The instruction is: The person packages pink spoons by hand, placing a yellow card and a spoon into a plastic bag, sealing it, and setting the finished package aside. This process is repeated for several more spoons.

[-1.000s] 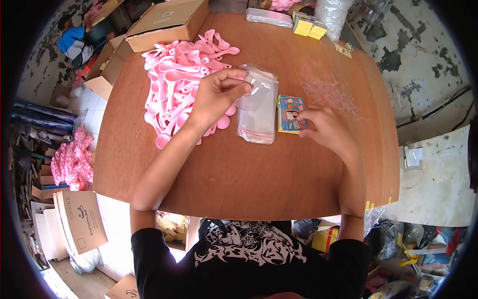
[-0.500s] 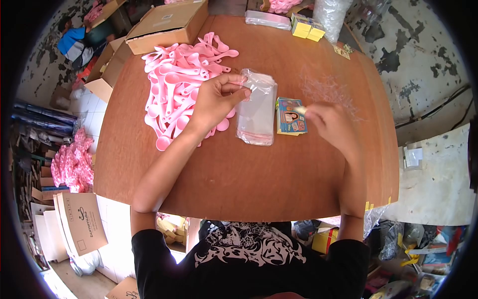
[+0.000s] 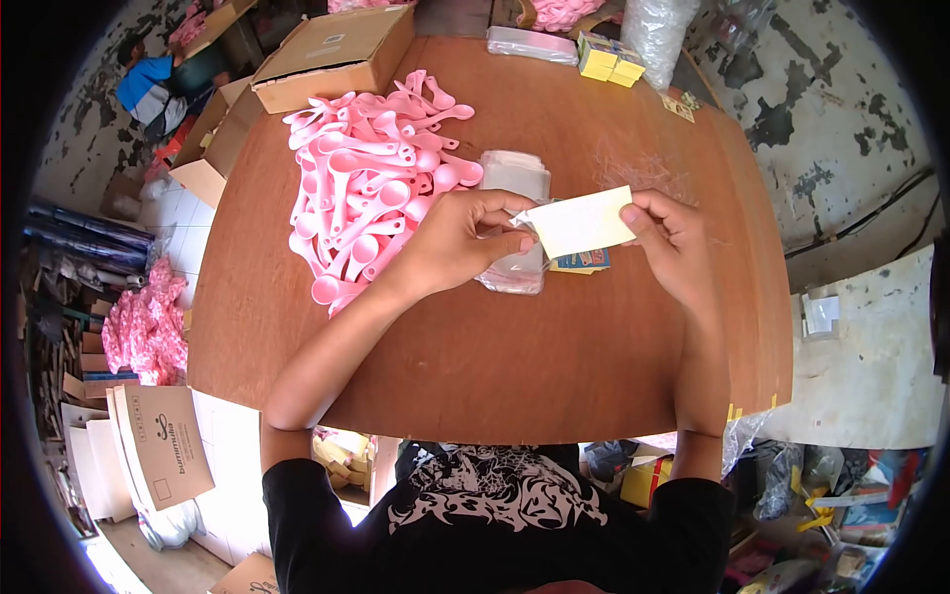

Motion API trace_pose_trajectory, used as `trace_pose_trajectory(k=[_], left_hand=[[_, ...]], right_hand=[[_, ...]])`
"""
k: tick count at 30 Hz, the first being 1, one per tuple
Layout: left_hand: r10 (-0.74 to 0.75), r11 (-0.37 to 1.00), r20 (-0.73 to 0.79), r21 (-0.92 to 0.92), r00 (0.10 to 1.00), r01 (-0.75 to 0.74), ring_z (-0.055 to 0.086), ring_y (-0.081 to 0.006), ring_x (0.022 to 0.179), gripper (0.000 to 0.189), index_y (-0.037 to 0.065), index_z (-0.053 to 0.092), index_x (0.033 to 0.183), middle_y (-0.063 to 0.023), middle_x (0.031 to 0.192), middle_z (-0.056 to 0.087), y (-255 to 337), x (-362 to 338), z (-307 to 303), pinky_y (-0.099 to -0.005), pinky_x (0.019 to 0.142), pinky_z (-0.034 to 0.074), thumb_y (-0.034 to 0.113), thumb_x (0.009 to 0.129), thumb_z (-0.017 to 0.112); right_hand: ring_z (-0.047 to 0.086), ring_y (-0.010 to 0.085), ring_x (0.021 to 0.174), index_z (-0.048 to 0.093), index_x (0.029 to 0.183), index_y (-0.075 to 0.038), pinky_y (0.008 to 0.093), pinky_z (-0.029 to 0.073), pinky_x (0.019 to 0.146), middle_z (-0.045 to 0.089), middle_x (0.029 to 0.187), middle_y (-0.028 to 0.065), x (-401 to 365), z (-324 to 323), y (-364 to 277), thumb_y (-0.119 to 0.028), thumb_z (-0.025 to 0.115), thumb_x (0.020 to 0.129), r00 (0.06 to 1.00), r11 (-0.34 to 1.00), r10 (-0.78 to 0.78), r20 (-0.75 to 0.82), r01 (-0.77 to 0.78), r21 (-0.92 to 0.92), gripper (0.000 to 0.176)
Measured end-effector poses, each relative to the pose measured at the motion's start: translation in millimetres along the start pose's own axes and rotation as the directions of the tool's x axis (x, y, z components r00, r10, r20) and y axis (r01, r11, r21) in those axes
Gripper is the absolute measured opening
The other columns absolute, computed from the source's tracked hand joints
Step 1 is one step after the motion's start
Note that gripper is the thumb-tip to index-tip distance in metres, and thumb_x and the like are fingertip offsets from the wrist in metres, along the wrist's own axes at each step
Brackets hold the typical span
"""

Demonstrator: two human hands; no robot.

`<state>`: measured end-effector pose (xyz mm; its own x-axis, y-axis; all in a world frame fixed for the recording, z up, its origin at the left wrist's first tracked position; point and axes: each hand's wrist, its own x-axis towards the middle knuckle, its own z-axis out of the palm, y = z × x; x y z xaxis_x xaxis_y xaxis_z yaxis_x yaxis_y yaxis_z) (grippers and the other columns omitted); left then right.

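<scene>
My right hand (image 3: 665,230) pinches the right end of a pale yellow card (image 3: 584,224), held up over the table with its blank side showing. The card's left end meets the crumpled mouth of a clear plastic bag (image 3: 526,220), which my left hand (image 3: 485,235) grips between thumb and fingers. Below my hands lies a stack of clear plastic bags (image 3: 517,175), partly covered by my left fingers. A stack of printed cards (image 3: 592,261) peeks out beneath the raised card. Left of my left hand spreads a heap of pink plastic spoons (image 3: 366,173).
A cardboard box (image 3: 332,57) stands at the table's far left. At the far edge sit packs of yellow cards (image 3: 610,59) and a roll of clear plastic (image 3: 660,38). Thin plastic strips (image 3: 643,173) lie beyond my right hand. Another person (image 3: 153,89) is at upper left.
My right hand has brought the card up and left to the plastic bag. My left hand has moved right and toward me with the bag, uncovering the far end of the bag stack.
</scene>
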<state>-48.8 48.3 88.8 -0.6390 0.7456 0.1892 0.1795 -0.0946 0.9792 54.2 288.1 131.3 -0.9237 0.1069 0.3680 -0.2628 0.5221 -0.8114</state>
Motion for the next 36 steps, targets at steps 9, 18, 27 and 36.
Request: trace_pose_trajectory(k=[9, 18, 27, 36], left_hand=[[-0.106, 0.989, 0.109, -0.095, 0.988, 0.116, 0.066, -0.0104, 0.087, 0.032, -0.004, 0.062, 0.119, -0.0114, 0.1, 0.072, 0.7, -4.5, 7.8, -0.0247, 0.074, 0.053, 0.006, 0.089, 0.068], [-0.055, 0.997, 0.048, -0.059, 0.997, 0.058, 0.067, -0.0106, 0.088, 0.032, -0.006, 0.061, 0.118, -0.0122, 0.101, 0.072, 6.3, -7.8, 13.1, -0.0241, 0.074, 0.055, 0.008, 0.09, 0.068], [-0.03, 1.0, -0.013, 0.003, 0.999, 0.03, 0.066, -0.0082, 0.081, 0.027, -0.003, 0.065, 0.115, -0.0083, 0.092, 0.073, -0.8, -7.2, 13.2, -0.0241, 0.071, 0.053, 0.013, 0.093, 0.066], [0.007, 1.0, -0.005, -0.012, 1.0, -0.007, 0.065, -0.0084, 0.082, 0.024, -0.002, 0.069, 0.109, -0.0083, 0.092, 0.073, -2.2, -7.6, 16.7, -0.0256, 0.074, 0.053, 0.016, 0.095, 0.063]], right_hand=[[0.061, 0.006, 0.073, 0.068, 0.096, 0.0, 0.0236, 0.048, 0.062, 0.072, 0.087, 0.0065, -3.6, 18.6, -3.2, -0.009, 0.07, 0.089, 0.998, 0.996, 0.062, 0.01, -0.062, 0.066, 0.012], [0.063, 0.0109, 0.084, 0.07, 0.1, -0.001, 0.0259, 0.052, 0.068, 0.067, 0.098, 0.0082, -7.1, 37.6, 4.3, -0.008, 0.067, 0.09, 0.971, 0.982, -0.159, 0.178, 0.137, 0.129, 0.012], [0.059, 0.0073, 0.076, 0.067, 0.109, 0.0, 0.0229, 0.051, 0.066, 0.066, 0.094, 0.0037, -15.9, 43.5, 0.6, -0.001, 0.063, 0.091, 0.936, 0.947, 0.122, 0.331, -0.21, 0.243, 0.019], [0.063, 0.0103, 0.074, 0.067, 0.106, 0.0, 0.0257, 0.053, 0.066, 0.068, 0.085, 0.0063, -17.9, 48.9, 3.1, -0.001, 0.065, 0.089, 0.907, 0.996, -0.003, 0.421, -0.037, 0.087, 0.018]])
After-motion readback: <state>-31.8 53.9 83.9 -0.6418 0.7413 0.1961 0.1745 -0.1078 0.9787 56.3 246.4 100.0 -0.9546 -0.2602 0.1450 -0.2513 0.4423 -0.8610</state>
